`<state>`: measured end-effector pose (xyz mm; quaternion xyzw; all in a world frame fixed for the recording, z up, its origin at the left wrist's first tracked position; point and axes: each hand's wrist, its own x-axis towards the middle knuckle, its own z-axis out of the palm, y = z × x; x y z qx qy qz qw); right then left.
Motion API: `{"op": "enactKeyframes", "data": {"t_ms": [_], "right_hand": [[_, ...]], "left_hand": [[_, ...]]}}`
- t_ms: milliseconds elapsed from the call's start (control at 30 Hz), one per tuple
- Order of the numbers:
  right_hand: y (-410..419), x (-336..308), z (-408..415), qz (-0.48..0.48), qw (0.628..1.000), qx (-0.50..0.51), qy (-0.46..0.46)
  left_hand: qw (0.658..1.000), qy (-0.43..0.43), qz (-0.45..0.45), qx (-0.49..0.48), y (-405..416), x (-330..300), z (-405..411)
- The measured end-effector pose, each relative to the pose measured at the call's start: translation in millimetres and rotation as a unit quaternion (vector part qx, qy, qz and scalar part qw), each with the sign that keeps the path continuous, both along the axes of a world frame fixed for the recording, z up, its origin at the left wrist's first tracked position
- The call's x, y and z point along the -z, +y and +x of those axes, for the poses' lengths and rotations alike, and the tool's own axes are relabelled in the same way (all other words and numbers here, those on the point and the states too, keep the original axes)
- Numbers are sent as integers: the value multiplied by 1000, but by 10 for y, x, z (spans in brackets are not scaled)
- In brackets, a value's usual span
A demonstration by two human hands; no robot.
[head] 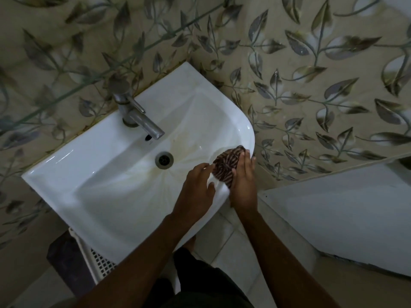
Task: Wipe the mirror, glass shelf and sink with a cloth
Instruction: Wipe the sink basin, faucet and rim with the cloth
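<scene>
the bunched brown striped cloth (225, 166) is gripped by the right hand (243, 181) at the white ceramic sink (93, 174) rim, the left hand (198, 184) touches it with fingers loosely spread, and yellowish basin stains could be missed if only the rim is wiped.

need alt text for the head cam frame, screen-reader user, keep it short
Seen from above, a person's right hand presses a striped cloth against the inner right side of a white sink, with the left hand touching the cloth's edge. A metal tap stands behind the drain, against leaf-patterned wall tiles.
</scene>
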<state>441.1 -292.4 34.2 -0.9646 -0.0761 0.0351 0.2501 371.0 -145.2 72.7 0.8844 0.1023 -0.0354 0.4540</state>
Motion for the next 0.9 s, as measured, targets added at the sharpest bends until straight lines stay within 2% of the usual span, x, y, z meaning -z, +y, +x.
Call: {"op": "enactKeyframes", "data": {"t_ms": [133,233,367,467,667,767,900], "right_hand": [[17,-84,506,-142,988,67,-10],[109,-185,779,-177,979,96,-34],[226,-239,985,-112,986,113,-54],[304,-263,1105,-91,991,79,-61],[700,-303,1561,-177,983,-16,-41],[708,-242,1621,-188,980,-50,-47],[377,-163,1460,-166,984,-40,-42]], "left_hand": [[1000,-16,9,9,-10,-50,130],[1000,-27,11,0,1,-97,205],[999,-49,15,-6,69,-105,254],[998,-60,16,-13,141,-86,289],[998,-48,15,-39,182,-4,282],[998,-51,23,-36,188,43,297],[999,-39,23,-19,160,62,557]]}}
